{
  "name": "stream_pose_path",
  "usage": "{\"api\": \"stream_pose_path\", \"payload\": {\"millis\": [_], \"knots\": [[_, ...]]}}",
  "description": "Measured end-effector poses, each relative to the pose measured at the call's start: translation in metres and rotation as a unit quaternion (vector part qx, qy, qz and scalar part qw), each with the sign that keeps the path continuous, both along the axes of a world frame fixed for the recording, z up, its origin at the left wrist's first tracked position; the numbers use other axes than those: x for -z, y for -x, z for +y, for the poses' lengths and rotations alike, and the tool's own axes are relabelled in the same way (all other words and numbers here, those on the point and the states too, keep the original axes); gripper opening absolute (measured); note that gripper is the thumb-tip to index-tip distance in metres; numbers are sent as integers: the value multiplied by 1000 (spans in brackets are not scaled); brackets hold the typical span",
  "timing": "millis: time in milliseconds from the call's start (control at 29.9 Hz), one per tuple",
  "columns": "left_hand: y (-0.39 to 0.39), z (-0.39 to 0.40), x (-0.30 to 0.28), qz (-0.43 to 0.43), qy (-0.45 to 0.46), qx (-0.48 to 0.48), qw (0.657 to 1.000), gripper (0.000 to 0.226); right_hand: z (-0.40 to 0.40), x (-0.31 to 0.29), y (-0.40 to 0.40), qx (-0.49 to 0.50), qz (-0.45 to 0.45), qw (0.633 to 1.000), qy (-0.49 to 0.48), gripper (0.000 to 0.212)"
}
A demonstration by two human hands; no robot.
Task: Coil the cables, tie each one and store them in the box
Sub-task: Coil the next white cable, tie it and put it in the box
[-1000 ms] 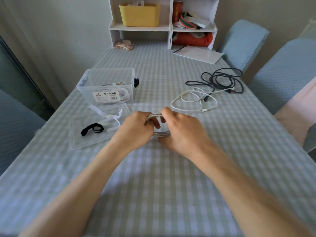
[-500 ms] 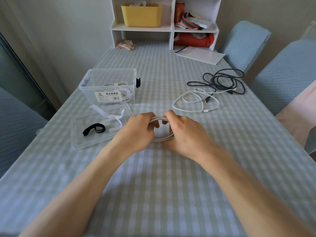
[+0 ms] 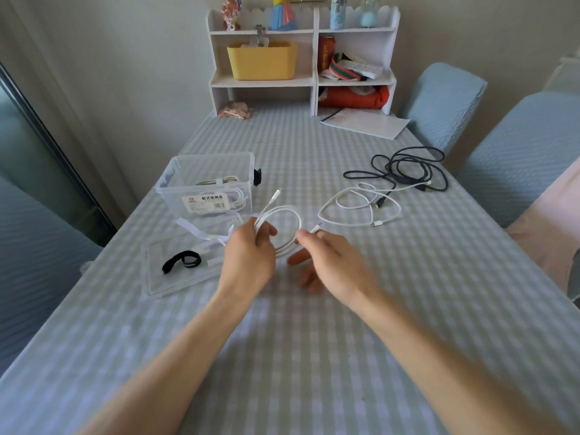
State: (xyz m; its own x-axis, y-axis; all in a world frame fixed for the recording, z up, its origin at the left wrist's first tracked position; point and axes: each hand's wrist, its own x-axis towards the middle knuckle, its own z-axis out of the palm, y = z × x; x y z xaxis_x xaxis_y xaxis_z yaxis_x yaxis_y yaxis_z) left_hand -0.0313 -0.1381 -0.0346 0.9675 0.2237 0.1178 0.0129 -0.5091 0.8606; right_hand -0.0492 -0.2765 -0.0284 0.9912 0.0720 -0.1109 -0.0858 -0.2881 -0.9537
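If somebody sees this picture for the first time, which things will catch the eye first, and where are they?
At the centre, the left hand grips a white coil above the table, while the right hand pinches its plug end. Left of the hands stands a clear box with a white cable inside. Far right lie a loose white cable and a tangled black cable.

On the bench [image 3: 314, 356], the box [image 3: 207, 186] sits left, its lid [image 3: 175, 271] before it; two loose cables [image 3: 361, 205] lie right, shelf [image 3: 301, 80] behind.
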Motion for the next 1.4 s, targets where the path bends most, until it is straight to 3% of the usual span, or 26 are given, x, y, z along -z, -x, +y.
{"api": "stream_pose_path", "payload": {"millis": [100,301,401,534,668,801,902,1002,1135,1202,1269,1336,1403], "knots": [[6,-10,4,5,-6,46,999,30,8,7,-1,22,-68,993,90,31],[9,-7,8,-73,-253,110,958,11,-7,7,-9,3,-72,978,195,26],[9,-7,9,-98,-278,117,948,21,-9,11,-9,-26,-87,963,252,27],[9,-1,9,-104,-311,125,936,14,-9,9,-5,-47,-111,943,310,23],[7,1,5,-100,-378,121,912,32,-10,3,0,-49,-168,912,370,23],[11,-1,6,-107,-404,111,902,25,-9,4,1,-56,-195,897,393,22],[7,2,10,-96,-349,137,922,20,-9,8,-1,-65,-151,927,337,26],[2,6,10,-93,-288,157,940,16,-7,8,-4,-34,-87,977,190,36],[1,6,8,-104,-347,167,917,20,-5,2,-6,-21,-34,990,132,39],[3,3,7,-104,-341,151,922,14,-5,2,-5,-10,-30,992,121,38],[4,-1,6,-107,-258,130,951,5,-2,2,-5,14,-18,995,101,37],[3,-6,4,-79,-136,104,982,21,0,2,-6,50,18,998,35,34],[3,-9,1,-48,-62,97,992,25,2,-1,-5,74,46,996,-30,30]]}}
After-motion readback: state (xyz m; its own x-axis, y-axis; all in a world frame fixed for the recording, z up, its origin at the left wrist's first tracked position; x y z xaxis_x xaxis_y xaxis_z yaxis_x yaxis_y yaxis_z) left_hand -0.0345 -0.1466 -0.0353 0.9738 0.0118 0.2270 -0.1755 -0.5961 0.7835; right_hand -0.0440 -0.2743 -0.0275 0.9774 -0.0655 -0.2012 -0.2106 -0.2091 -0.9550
